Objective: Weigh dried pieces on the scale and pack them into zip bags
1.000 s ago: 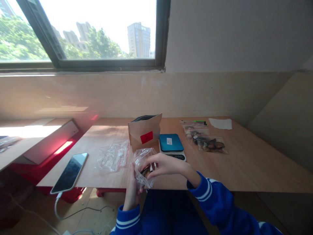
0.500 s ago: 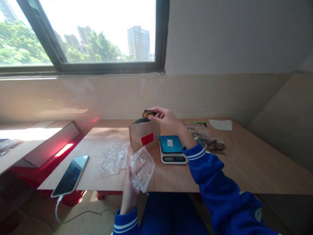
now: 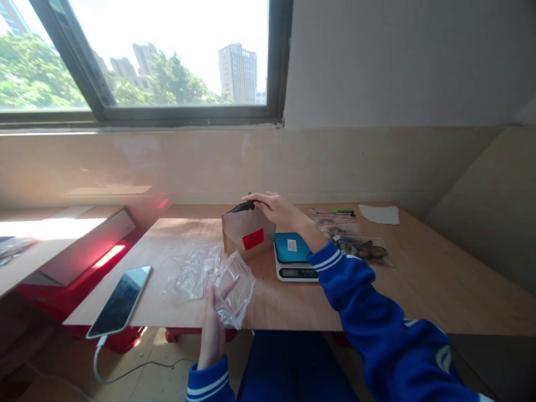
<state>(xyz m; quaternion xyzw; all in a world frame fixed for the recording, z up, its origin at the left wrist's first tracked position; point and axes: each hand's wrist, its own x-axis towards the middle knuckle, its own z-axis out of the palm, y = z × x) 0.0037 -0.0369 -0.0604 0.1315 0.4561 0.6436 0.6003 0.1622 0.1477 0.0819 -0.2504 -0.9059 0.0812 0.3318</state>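
In my left hand (image 3: pixel 214 321) is a clear zip bag (image 3: pixel 239 285), its mouth spread and one finger showing through the film. My right hand (image 3: pixel 274 209) reaches over the mouth of a paper pouch (image 3: pixel 234 231) with a red label, fingers stretched out flat across its dark opening. No piece shows plainly between those fingers; the inside of the pouch is hidden. Under my right forearm sits a kitchen scale (image 3: pixel 288 254) with a blue platform, nothing lying on it. Left of the pouch, more clear plastic bags (image 3: pixel 188 273) lie in a loose heap.
Filled zip bags (image 3: pixel 368 249) of dark dried pieces lie right of the scale, with a green-and-black pen (image 3: pixel 344 212) and white paper (image 3: pixel 380 214) behind. A phone (image 3: pixel 121 301) with a cable overhangs the table's left front edge. A window (image 3: pixel 167 114) is above.
My right hand has lowered slightly onto the pouch mouth, and the dark dried piece it held is no longer plainly visible. My left hand and its zip bag have shifted a little left.
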